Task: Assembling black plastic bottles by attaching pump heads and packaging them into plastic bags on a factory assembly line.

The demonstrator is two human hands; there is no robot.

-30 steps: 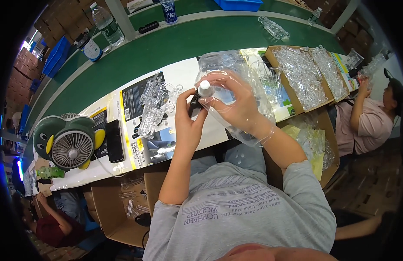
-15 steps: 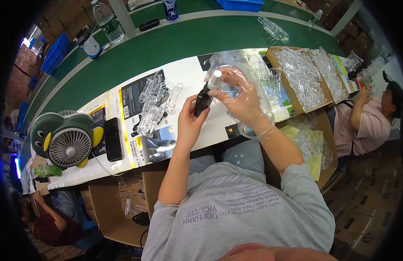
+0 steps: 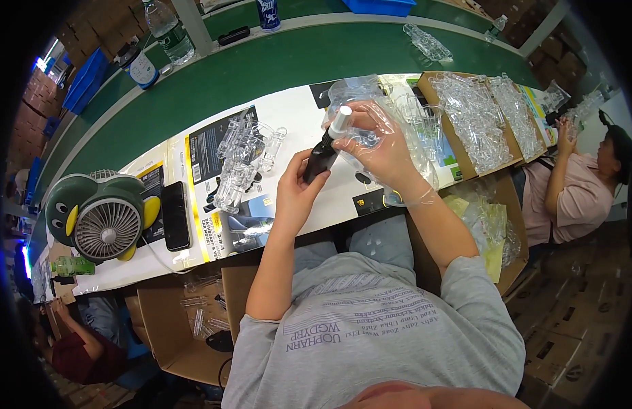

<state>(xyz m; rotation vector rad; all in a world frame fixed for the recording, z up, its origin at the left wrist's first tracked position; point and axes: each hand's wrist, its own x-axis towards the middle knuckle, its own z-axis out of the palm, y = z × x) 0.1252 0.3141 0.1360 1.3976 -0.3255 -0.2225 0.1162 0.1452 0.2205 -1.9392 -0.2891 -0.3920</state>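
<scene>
My left hand [image 3: 299,189] is closed around the black body of a slim handheld piece [image 3: 321,158] with a white cylindrical end. It is tilted, its white end pointing up and to the right. The fingers of my right hand [image 3: 378,146] are closed at the white end. A clear, crinkled plastic bag [image 3: 415,153] drapes over and around my right hand and wrist. What else the right fingers pinch inside the film is hard to make out. Left of my hands, several clear plastic parts [image 3: 241,167] lie in a loose pile on the printed cardboard table cover [image 3: 292,112].
A cardboard tray [image 3: 466,160] full of clear parts stands on the right. Further left are a phone [image 3: 175,217] and a penguin-shaped fan [image 3: 104,221]. Behind runs a green belt [image 3: 275,65] with bottles beside it. Open boxes [image 3: 183,341] sit below the table; co-workers [image 3: 578,180] sit at both sides.
The white end has shifted slightly up and to the right, and the plastic bag has settled differently around my right hand. The co-worker at right has raised their hands a little.
</scene>
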